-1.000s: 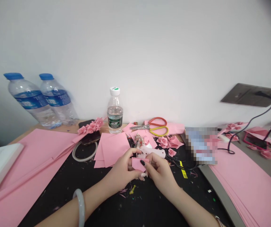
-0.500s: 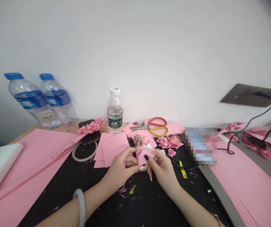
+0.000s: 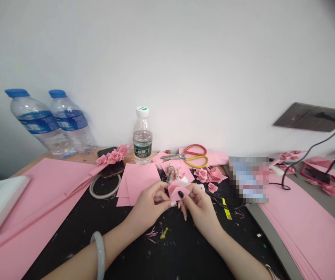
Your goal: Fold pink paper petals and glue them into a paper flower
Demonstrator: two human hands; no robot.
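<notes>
Both hands meet over the black mat (image 3: 103, 225) at the middle of the desk. My left hand (image 3: 149, 206) and my right hand (image 3: 200, 208) pinch the same small folded piece of pink paper (image 3: 176, 191), thumbs on top with dark nails. The paper is bent into a small raised shape between the fingertips. A pale bangle (image 3: 99, 254) sits on my left wrist. Just behind the hands lie a stack of pink paper squares (image 3: 139, 181) and several small folded pink flowers (image 3: 208, 175).
Two large water bottles (image 3: 53, 122) and a small bottle (image 3: 142, 136) stand at the wall. Scissors (image 3: 190, 156) with red and yellow handles lie behind the flowers. Large pink sheets (image 3: 33, 202) lie left, more pink sheets (image 3: 310, 225) right. A white ring (image 3: 104, 187), a phone (image 3: 110, 162) and cables (image 3: 310, 155) are nearby.
The flat pink piece has been folded up into a small raised shape between my fingertips, and both hands have lifted it slightly away from me.
</notes>
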